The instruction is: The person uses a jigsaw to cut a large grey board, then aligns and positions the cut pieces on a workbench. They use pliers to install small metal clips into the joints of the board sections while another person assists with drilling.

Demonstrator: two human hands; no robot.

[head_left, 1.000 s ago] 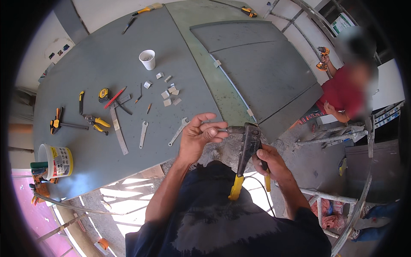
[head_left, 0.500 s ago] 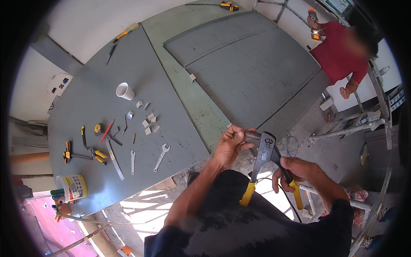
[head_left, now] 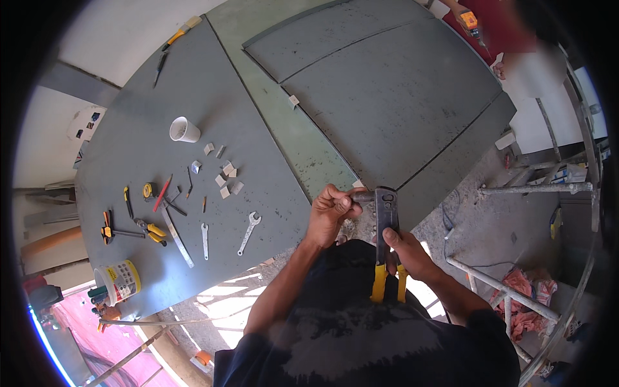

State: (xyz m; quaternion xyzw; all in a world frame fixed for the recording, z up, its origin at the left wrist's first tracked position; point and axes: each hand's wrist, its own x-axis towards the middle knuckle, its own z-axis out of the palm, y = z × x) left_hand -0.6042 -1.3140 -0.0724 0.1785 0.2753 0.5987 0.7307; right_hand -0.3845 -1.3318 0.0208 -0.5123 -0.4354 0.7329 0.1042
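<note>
A hand riveter (head_left: 386,213) with yellow-sleeved handles stands over my lap, its nose pointing left. My right hand (head_left: 411,255) wraps round the handles, which are close together. At the nose, the fingers of my left hand (head_left: 332,211) are pinched; whether a small rivet is between them is hidden. Just beyond lies a large grey panel (head_left: 387,97). Small angle brackets sit along its left edge, one bracket (head_left: 294,101) halfway up and another bracket (head_left: 358,184) near my left fingertips.
On the grey table (head_left: 258,168) to the left are a white cup (head_left: 185,130), several loose brackets (head_left: 229,170), two spanners (head_left: 249,233), pliers (head_left: 153,232) and a tape measure (head_left: 149,190). A labelled bucket (head_left: 122,282) stands lower left. Far right, a person holds a drill (head_left: 469,22).
The riveter's handles have come together in my right hand, and the tool has swung left and more upright. My left hand has shifted slightly left. The other person's drill has turned downward.
</note>
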